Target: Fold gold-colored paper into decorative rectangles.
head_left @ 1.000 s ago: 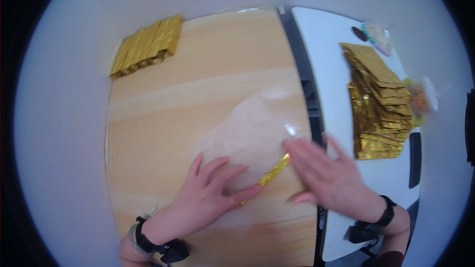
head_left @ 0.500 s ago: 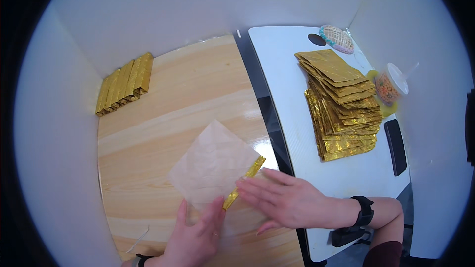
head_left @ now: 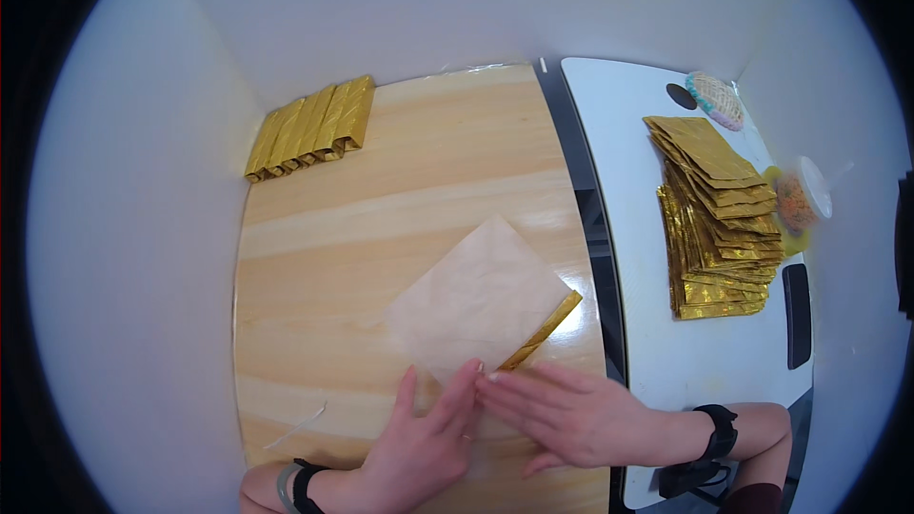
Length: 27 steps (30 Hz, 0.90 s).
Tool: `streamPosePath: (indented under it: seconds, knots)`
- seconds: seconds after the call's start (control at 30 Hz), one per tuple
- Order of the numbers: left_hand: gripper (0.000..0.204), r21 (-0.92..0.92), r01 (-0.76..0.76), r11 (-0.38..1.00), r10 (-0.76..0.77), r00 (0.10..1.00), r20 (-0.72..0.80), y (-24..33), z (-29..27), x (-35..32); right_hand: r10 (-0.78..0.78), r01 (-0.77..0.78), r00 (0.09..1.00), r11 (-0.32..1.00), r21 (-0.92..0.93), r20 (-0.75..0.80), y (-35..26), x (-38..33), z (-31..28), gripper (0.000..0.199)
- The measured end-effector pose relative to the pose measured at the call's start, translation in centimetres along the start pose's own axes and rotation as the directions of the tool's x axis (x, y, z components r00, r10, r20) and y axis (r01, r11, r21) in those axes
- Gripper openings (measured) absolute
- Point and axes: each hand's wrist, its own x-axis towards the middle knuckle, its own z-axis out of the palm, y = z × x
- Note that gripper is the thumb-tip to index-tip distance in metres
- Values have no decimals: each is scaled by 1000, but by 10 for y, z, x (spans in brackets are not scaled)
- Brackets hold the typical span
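Observation:
A square sheet of pale-backed paper [head_left: 466,290] lies diagonally on the wooden board. A narrow gold strip [head_left: 543,331] is folded over along its right-hand edge. My left hand [head_left: 424,443] rests at the sheet's near corner, fingers apart, one fingertip by the strip's near end. Alongside it, my right hand [head_left: 571,414] is flat with its fingers stretched out, the fingertips at the same near end. The fingers hide that corner of the sheet.
Several folded gold paper bars [head_left: 309,128] stand in a row at the far left. On the white table [head_left: 657,371] sit a stack of gold paper sheets [head_left: 728,228], a lidded cup [head_left: 804,195], a dark phone-like slab [head_left: 797,316] and a woven pad [head_left: 714,101]. A thin white string [head_left: 297,426] lies near left.
My right hand has slid along the gold strip from its middle to its near end, uncovering more of the fold. The whole view has shifted, so the scene sits further right.

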Motion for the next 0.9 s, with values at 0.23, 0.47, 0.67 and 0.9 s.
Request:
streamPosePath:
  seconds: [0.23, 0.47, 0.67, 0.9]
  knots:
    - [39, 97, 76, 992, -73, 997, -38, 8, 3, -3, 128, -127, 990, 992, -10, 66, 12, -3, -4, 76]
    - [37, 173, 76, 982, -76, 997, -4, 9, -4, -8, 320, -309, 944, 943, -121, 79, 38, -19, -23, 66]
    - [37, 95, 134, 986, -136, 991, 5, 8, -2, -16, 381, -366, 923, 909, -198, 44, 47, -27, -27, 58]
    - [36, 184, 191, 964, -176, 980, -94, 4, 7, -18, 382, -356, 924, 865, -354, 6, 56, -31, -27, 60]
